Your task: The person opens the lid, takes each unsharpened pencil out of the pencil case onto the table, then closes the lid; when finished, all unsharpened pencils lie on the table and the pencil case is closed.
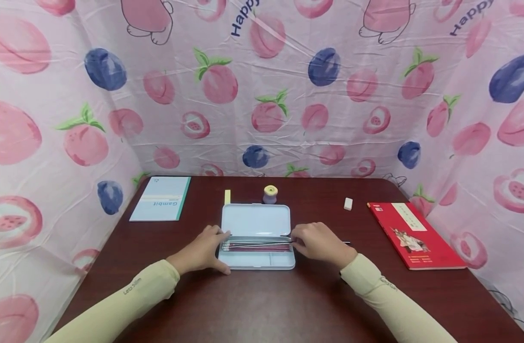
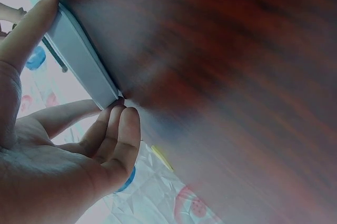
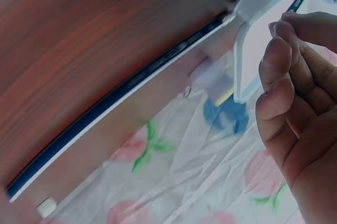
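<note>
Bright, even light — blurred wrist views

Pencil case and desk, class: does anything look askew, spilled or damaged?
Nothing stands out. The open pencil case lies square between both hands, pencils lined up inside; the red book sits slightly angled, which seems harmless.
</note>
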`<state>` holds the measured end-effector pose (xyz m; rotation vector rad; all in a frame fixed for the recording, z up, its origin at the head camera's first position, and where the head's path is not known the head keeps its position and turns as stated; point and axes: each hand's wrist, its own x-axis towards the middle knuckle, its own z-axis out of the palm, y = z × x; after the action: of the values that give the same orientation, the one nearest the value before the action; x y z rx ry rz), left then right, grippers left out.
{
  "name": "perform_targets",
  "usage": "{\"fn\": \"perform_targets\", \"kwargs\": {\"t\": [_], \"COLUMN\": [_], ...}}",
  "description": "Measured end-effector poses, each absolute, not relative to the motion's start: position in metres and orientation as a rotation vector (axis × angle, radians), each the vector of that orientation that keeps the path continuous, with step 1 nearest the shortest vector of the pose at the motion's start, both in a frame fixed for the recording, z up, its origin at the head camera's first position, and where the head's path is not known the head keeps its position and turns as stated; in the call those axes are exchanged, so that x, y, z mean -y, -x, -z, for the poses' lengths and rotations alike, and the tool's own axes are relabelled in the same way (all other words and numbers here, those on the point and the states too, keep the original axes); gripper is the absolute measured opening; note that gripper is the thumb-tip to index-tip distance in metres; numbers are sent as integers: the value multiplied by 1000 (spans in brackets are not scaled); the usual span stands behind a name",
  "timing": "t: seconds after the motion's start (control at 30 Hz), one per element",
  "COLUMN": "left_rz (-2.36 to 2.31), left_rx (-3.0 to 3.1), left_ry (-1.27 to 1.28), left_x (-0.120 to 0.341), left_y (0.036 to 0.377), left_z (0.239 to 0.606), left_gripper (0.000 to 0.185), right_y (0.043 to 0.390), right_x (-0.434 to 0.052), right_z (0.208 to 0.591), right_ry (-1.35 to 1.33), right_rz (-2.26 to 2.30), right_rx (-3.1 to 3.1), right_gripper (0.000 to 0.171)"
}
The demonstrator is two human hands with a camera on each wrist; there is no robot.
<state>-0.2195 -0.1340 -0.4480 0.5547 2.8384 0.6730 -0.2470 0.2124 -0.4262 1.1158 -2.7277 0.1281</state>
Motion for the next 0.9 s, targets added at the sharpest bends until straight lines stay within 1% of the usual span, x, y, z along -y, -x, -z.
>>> {"fn": "perform_targets", "kwargs": {"t": [0.23,0.5,0.9], "left_rz": [-655,-652,-662], "left_rx": [-2839,-2837,-2841], "left_ry": [-561,-552,-555], "left_x": [134,132,132], "left_y": [219,217,218], "left_z": [448,445,447], "left_gripper": [107,107,107], "right_y": [243,238,237], "right_x": [-253,-295,-333], "right_z": [427,428,430], "right_ry": [-1069,-1067,-1031], "right_rz": [-172,-209,-226], "right_rx": [2746,2740,2800], "right_gripper": [16,17,18]}}
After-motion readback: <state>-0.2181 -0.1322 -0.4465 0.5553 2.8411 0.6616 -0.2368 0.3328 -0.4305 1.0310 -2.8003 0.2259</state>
